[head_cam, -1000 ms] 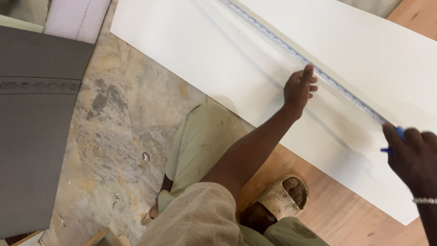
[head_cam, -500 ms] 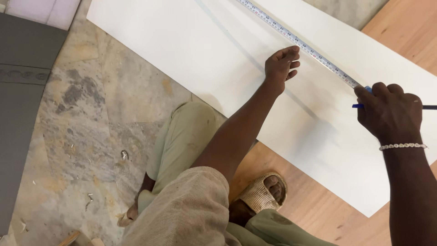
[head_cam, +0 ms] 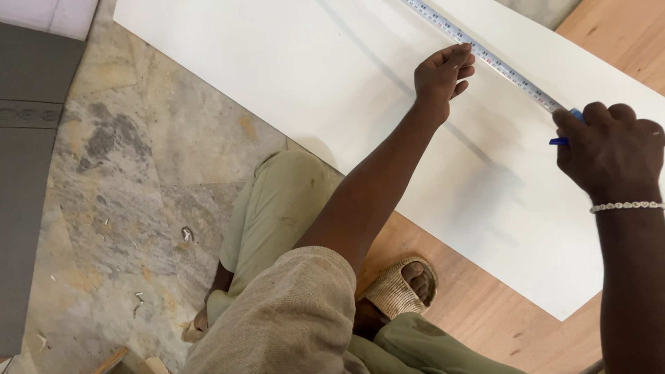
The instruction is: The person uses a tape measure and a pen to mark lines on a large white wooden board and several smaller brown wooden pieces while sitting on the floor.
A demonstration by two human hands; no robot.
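A white board [head_cam: 291, 83] lies on the floor, a tape measure [head_cam: 485, 55] stretched across it. Left hand [head_cam: 442, 73], fingers curled, presses the tape onto the board; right hand [head_cam: 613, 152] grips a blue pen [head_cam: 562, 140] beside the tape.

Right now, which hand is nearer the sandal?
Left. The left hand presses the tape measure up the white board above the sandal; the right hand is far right.

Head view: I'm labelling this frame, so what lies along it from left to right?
Grey panel → stone floor → left hand on the tape measure → right hand with a blue pen.
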